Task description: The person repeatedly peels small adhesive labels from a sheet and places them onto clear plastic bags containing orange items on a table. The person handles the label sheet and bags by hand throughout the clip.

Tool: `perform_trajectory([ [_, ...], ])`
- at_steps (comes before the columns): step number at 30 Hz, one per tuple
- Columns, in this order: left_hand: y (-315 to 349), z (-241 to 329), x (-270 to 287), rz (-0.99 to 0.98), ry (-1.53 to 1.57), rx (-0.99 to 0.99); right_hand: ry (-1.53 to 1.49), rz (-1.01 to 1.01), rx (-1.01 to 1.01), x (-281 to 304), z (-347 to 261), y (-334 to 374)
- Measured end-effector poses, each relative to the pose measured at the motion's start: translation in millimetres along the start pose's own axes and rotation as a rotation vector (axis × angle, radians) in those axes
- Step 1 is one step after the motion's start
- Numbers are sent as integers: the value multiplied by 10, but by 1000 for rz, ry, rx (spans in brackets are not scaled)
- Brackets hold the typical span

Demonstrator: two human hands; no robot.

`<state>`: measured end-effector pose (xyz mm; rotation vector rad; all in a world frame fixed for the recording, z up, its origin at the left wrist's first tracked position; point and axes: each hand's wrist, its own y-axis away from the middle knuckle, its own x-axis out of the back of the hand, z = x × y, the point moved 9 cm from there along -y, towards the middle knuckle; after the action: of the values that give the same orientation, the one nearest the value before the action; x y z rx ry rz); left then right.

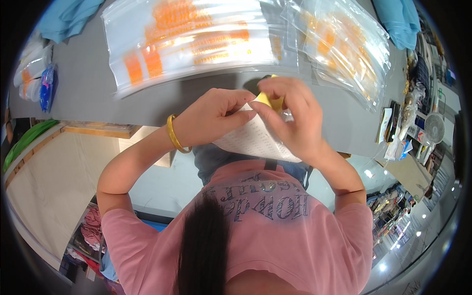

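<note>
Close in front of my body, my left hand [216, 115] pinches the upper edge of a white sheet [258, 140] with rows of faint print, like sticker backing paper. My right hand [295, 110] is closed at the same edge, thumb against the sheet. A yellow piece [271, 98] shows between its thumb and fingers; whether it is joined to the sheet I cannot tell. Both thumbs nearly meet at the sheet's top corner. Just beyond my hands, a stack of clear plastic bags [191, 44] with orange print lies on the grey table [142, 105].
More clear bags [344, 49] lie at the far right. Blue cloth [69, 17] sits at the far left, another blue cloth [399, 22] at the far right. A blue packet [46, 88] is at the left edge. Cards [386, 123] and a small fan [434, 128] stand to the right.
</note>
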<state>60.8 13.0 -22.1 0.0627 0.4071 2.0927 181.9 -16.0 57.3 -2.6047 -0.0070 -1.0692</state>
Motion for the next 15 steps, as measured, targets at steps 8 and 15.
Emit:
perform_trajectory([
  [8, -11, -32, -11, 27, 8, -23, -179, 1, -189, -37, 158, 21],
  [15, -1, -83, -11, 33, 22, 21, -31, -39, -71, -35, 67, 11],
])
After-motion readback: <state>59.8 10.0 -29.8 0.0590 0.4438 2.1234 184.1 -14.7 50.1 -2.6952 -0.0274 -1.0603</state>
